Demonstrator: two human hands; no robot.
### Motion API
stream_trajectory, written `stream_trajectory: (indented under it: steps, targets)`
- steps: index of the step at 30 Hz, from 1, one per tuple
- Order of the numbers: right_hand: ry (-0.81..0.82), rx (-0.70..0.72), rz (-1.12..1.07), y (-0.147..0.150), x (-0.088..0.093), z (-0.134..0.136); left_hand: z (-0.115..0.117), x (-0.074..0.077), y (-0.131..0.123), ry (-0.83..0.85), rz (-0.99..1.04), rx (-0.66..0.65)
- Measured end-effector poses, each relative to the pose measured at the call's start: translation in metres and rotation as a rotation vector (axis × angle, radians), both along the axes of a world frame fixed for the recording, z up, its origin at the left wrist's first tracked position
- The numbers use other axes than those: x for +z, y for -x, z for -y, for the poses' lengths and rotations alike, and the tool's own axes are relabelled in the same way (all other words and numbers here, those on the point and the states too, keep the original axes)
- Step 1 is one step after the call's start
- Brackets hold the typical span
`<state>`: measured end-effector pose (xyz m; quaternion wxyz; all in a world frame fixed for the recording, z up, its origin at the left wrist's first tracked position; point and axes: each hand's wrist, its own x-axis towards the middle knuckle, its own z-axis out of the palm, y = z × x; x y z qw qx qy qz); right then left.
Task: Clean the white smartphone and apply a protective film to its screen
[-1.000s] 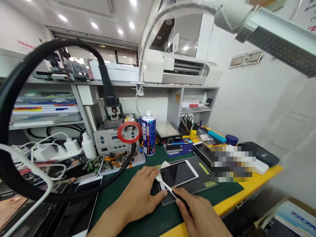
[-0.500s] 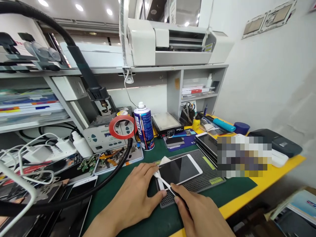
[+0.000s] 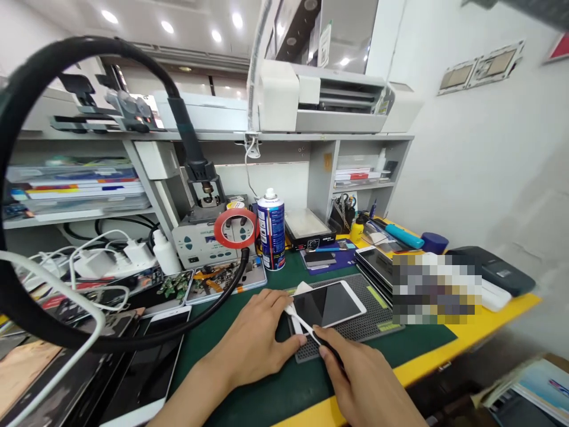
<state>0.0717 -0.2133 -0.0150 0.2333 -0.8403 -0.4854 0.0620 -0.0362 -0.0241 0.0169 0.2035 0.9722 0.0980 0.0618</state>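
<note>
A white-framed tablet (image 3: pixel 331 303) with a dark screen lies face up on a grey perforated mat (image 3: pixel 371 329). My left hand (image 3: pixel 253 332) spans its left end, fingers at the far corner and thumb at the near one, holding it. Pinched between thumb and fingers of my right hand (image 3: pixel 351 367) is a slim white tool with a dark handle (image 3: pixel 304 323). Its pale, wider tip rests at the tablet's left edge, close to my left fingertips; the exact contact is hidden. A piece of white tissue or cloth (image 3: pixel 303 287) shows behind the tablet's far left corner.
A spray can (image 3: pixel 271 231) and a red tape roll (image 3: pixel 235 228) stand behind the hands. A thick black hose (image 3: pixel 213 314) curves along the left, over phones (image 3: pixel 151 362). Stacked devices (image 3: pixel 373 267) sit to the right. A heating plate (image 3: pixel 310 228) is at the back.
The camera view has shifted, so the scene appears moved slightly right. Both hands keep nearly the same grip on the tablet and the slim white tool.
</note>
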Motion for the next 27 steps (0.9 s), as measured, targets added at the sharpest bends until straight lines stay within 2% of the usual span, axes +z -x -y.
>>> stream_trajectory:
  steps: [6,17,27]
  targets:
    - [0.047,-0.003,0.009,0.009,-0.002,0.006,-0.004,-0.013,0.000,-0.022,0.107,-0.020]
    - [0.054,-0.044,0.017,0.018,-0.001,0.032,-0.005,-0.012,0.005,0.000,0.129,-0.042]
    - [0.074,-0.014,-0.002,0.011,-0.004,0.023,-0.005,-0.013,0.004,-0.002,0.130,-0.047]
